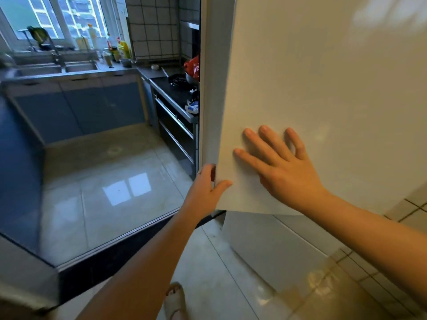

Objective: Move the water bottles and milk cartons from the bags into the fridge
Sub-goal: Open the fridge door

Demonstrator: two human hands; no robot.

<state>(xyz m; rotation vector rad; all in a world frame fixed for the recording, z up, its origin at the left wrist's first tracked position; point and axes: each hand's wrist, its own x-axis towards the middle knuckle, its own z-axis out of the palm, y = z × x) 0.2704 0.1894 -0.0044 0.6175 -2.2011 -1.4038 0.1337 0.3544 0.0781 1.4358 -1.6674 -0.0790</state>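
Fingers (265, 137) of the right hand (280, 168) spread flat against the white fridge door (323, 88), while the left hand (205, 188) just beside them curls around the door's lower left corner, thumb in front; beyond lies a kitchen floor (104, 181).

- Looking into a kitchen through a dark door threshold (129, 241); glossy pale floor tiles (111, 181) reflecting a bright window patch
- Running along the far wall, blue-fronted cabinets (76, 109) under a steel double sink (57, 69) with a tap (56, 54)
- Letting in daylight above, a window (62, 17); bottles (120, 49) crowding the sill corner
- Covering the right wall, dark-grouted square tiles (152, 26); standing beneath, a black stove unit (175, 107)
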